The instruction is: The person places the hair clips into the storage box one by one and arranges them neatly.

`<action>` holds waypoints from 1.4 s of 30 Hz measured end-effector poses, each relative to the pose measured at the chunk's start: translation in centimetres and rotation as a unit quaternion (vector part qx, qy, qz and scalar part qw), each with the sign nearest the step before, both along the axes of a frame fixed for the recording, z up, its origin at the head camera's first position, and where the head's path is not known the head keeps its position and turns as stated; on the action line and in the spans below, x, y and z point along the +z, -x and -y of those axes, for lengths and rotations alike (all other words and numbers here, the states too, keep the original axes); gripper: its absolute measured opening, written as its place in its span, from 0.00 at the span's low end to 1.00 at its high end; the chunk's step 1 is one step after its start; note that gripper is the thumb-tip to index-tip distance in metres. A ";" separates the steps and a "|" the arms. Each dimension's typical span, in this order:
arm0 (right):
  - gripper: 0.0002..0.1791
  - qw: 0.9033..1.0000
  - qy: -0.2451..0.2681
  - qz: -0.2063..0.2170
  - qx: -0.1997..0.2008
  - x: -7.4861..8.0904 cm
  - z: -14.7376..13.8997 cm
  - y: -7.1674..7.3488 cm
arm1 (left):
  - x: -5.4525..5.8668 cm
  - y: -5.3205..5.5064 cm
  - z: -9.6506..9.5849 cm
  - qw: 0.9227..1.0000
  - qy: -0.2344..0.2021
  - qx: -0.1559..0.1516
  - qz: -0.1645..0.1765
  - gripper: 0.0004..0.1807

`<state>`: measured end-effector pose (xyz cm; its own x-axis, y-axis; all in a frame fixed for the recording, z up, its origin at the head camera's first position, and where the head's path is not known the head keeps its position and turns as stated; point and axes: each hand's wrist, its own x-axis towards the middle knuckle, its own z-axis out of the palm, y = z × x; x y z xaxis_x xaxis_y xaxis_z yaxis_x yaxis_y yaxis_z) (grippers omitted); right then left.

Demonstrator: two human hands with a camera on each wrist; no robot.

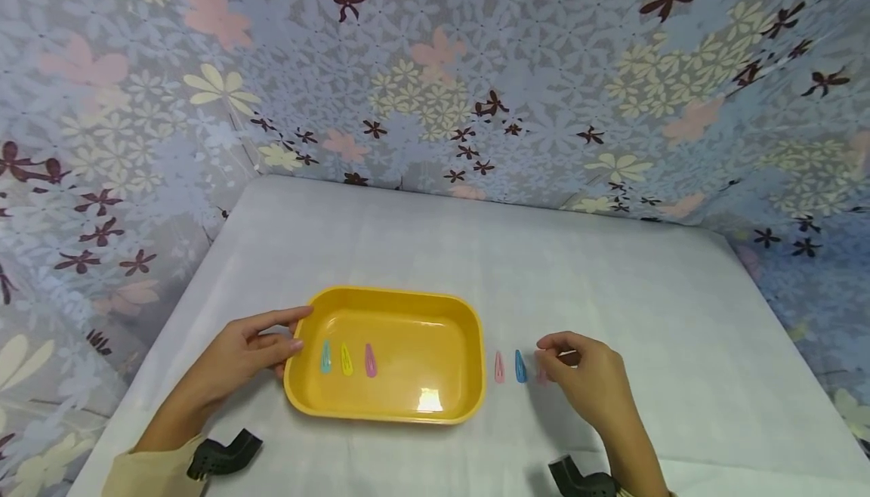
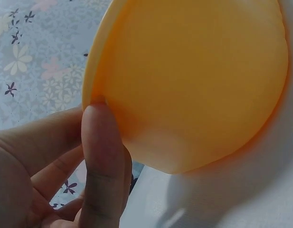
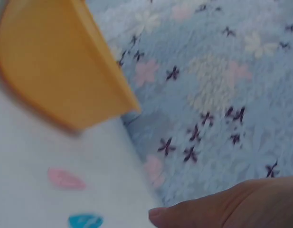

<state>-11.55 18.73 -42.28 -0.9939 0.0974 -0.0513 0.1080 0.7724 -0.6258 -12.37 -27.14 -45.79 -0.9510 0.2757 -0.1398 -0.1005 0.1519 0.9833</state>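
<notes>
Inside a yellow tray lie a light-blue hair clip, a yellow hair clip and a magenta hair clip, in a row toward its left side. My left hand holds the tray's left end; the thumb lies against the wall. To the right of the tray, a pink hair clip and a blue hair clip lie on the cloth. Bent fingers of my right hand are at another pink hair clip, partly covering it; whether they pinch it is hidden.
A white cloth covers the table. Floral fabric stands behind and at the sides of it. Black wrist devices sit on both forearms, near the table's front.
</notes>
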 end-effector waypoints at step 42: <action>0.08 0.996 -0.079 -0.022 -0.019 -4.0 0.2 -0.2 | -0.4 0.1 0.2 1.000 -0.011 -0.011 0.002 0.30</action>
